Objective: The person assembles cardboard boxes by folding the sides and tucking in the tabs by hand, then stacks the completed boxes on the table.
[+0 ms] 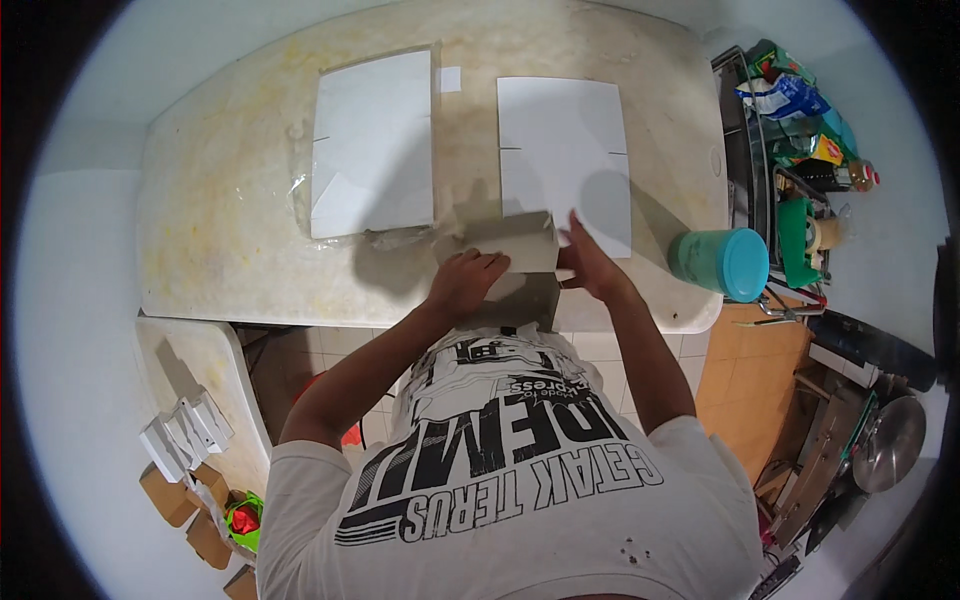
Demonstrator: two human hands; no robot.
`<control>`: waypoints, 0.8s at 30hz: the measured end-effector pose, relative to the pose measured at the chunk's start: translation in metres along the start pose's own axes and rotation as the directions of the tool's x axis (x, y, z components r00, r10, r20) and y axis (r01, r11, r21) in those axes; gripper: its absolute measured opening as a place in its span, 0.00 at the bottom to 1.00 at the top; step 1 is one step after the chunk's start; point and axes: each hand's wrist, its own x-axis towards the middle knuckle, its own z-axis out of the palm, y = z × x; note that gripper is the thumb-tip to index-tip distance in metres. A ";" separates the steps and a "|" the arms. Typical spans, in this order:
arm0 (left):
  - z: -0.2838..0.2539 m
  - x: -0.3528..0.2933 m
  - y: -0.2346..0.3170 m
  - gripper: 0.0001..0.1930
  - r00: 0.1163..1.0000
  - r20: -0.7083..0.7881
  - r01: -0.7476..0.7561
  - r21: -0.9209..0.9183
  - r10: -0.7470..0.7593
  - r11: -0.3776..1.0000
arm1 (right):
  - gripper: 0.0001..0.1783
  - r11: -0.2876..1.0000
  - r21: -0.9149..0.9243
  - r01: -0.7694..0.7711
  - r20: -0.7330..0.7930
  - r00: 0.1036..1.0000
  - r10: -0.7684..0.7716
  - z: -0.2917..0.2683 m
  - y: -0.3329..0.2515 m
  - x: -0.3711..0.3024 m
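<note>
A greyish cardboard box (512,255), partly folded into shape, is in front of my chest at the table's near edge. My left hand (468,283) grips its left part, with fingers bent over the top panel. At the box's right end is my right hand (592,265), its thumb stretched away and the other fingers against that end; their tips are partly hidden. Beyond the box lies a flat white sheet (565,170) with short slits at its sides. To its left rests a stack of white sheets (373,140) on clear plastic wrap.
A turquoise-lidded tub (720,264) stands at the right of the pale stained table (220,200). A small white card (451,79) lies by the stack. A rack (745,140) with packets is at the right. Folded white pieces (190,432) sit on a lower left surface.
</note>
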 end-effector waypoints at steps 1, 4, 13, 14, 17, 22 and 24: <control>-0.005 -0.002 0.006 0.15 1.000 0.018 0.020 0.027 -0.021 0.999 | 0.45 0.890 -0.380 0.253 -0.294 0.879 -0.375 0.002 0.003 -0.010; -0.025 0.008 0.028 0.10 0.999 0.038 0.030 0.053 -0.032 0.998 | 0.33 0.237 -0.965 0.112 -0.223 0.126 -0.967 0.021 0.005 -0.045; -0.064 0.019 0.041 0.08 0.991 0.132 -0.024 0.183 0.000 0.983 | 0.06 -0.449 -0.888 -0.102 0.307 0.595 -0.743 0.050 -0.003 -0.056; -0.068 0.018 0.041 0.08 0.992 0.119 -0.062 0.214 0.037 0.975 | 0.06 -0.438 -0.896 -0.075 0.315 0.585 -0.747 0.043 -0.004 -0.057; -0.075 0.023 0.035 0.08 0.983 0.148 -0.136 0.227 0.104 0.964 | 0.03 -0.457 -0.889 0.030 0.417 0.468 -0.779 0.031 -0.003 -0.050; -0.080 0.034 0.011 0.12 0.963 0.215 -0.192 0.124 0.163 0.973 | 0.03 -0.541 -0.840 -0.032 0.424 0.583 -0.693 0.032 -0.020 -0.055; -0.078 0.031 0.005 0.16 0.948 0.233 -0.250 0.113 0.219 0.962 | 0.05 -0.395 -0.918 0.043 0.291 0.749 -0.595 0.034 -0.031 -0.055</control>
